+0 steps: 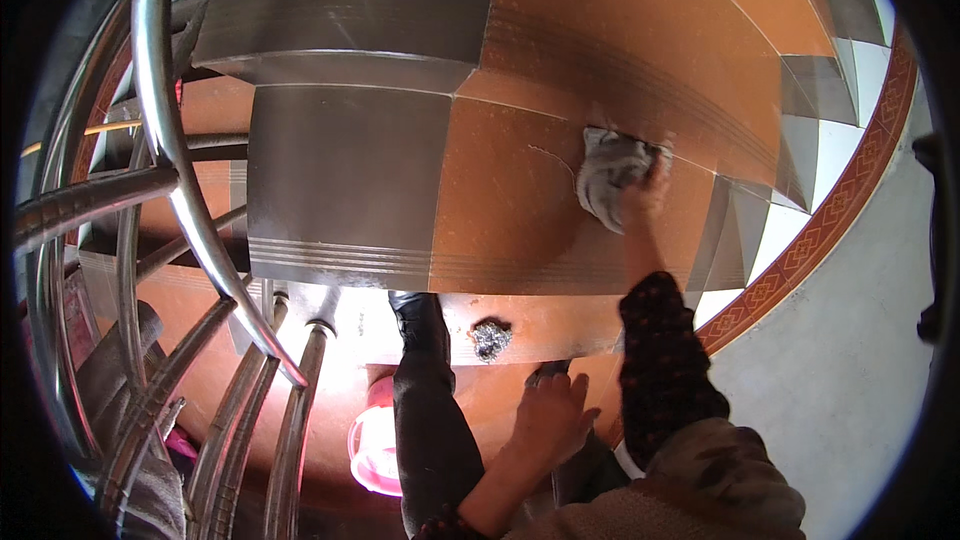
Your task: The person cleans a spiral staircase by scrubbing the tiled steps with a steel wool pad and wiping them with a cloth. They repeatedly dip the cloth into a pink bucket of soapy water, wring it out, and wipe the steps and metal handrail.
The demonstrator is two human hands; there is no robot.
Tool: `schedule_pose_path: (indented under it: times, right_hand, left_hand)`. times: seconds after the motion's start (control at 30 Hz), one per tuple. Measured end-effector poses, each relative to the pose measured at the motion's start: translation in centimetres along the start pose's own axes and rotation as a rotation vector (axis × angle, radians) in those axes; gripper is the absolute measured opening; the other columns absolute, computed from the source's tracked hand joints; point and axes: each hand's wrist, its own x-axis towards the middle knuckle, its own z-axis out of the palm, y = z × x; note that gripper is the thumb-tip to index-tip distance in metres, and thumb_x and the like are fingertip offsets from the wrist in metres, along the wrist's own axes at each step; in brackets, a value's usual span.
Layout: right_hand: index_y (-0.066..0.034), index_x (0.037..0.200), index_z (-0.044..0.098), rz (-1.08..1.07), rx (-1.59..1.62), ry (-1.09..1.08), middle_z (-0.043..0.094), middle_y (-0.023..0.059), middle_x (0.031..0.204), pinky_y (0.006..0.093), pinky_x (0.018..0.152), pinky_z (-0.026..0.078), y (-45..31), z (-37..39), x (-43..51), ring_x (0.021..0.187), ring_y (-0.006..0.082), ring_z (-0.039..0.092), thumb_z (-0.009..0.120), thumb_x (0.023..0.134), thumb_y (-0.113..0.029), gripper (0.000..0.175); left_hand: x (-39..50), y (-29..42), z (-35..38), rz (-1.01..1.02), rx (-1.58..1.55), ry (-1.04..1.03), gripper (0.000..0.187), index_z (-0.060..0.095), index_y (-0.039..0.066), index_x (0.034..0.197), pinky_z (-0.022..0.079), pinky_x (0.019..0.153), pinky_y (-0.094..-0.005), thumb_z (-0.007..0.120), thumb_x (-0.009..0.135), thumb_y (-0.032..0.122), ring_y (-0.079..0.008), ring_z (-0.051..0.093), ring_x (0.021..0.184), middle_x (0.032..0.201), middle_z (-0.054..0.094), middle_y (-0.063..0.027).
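Observation:
A grey cloth [613, 169] lies bunched on an orange stair tile [517, 187], and my right hand [646, 191] presses on it with the fingers gripping its right side. Motion blurs that hand slightly. My left hand [551, 416] hangs over my right leg, its fingers spread and nothing in them. Beyond it, on the lower step, rests a metal scouring pad [491, 339], touched by neither hand.
Stainless steel railings [195, 217] curve down the left side. A pink basin [373, 457] stands low beside my left leg [435, 420]. On the right, a patterned tile border [799, 255] runs along the pale wall [817, 375]. Higher steps rise ahead.

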Motion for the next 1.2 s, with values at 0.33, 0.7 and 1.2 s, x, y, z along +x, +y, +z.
schedule_pose_path:
  times: [0.33, 0.7, 1.2]
  right_hand:
    - [-0.0114, 0.140, 0.049, -0.676, 0.187, -0.381, 0.047, 0.0236, 0.143, 0.0526, 0.098, 0.034, -33.9, 9.6, -14.1, 0.120, 0.0372, 0.047, 0.072, 0.077, -0.041, 0.074]
    - [-0.0206, 0.117, 0.067, -1.132, 0.445, -0.657, 0.056, 0.0049, 0.132, 0.0449, 0.084, 0.041, -23.1, 5.8, -25.2, 0.107, 0.0249, 0.053, 0.065, 0.078, -0.026, 0.039]
    - [-0.0130, 0.144, 0.048, -0.729, 0.071, -0.070, 0.039, 0.0156, 0.151, 0.0557, 0.106, 0.033, -15.2, 4.6, -12.8, 0.135, 0.0320, 0.041, 0.063, 0.090, -0.031, 0.059]
  left_hand:
    - [-1.5, -2.8, 11.0, 0.021, -0.103, -0.247, 0.047, 0.055, 0.002, 0.127, 0.048, 0.093, -0.0448, 0.062, 0.089, 0.029, -0.0324, 0.056, 0.112, 0.123, 0.058, -0.0195]
    - [-1.5, -2.6, 11.7, 0.062, 0.010, -0.328, 0.042, 0.058, 0.006, 0.126, 0.045, 0.098, -0.0465, 0.058, 0.092, 0.032, -0.0330, 0.056, 0.113, 0.126, 0.058, -0.0179]
    - [-0.9, -1.3, 8.7, -0.179, -0.719, -0.178, 0.050, 0.059, 0.004, 0.125, 0.044, 0.091, -0.0517, 0.063, 0.087, 0.035, -0.0362, 0.055, 0.109, 0.118, 0.059, -0.0199]
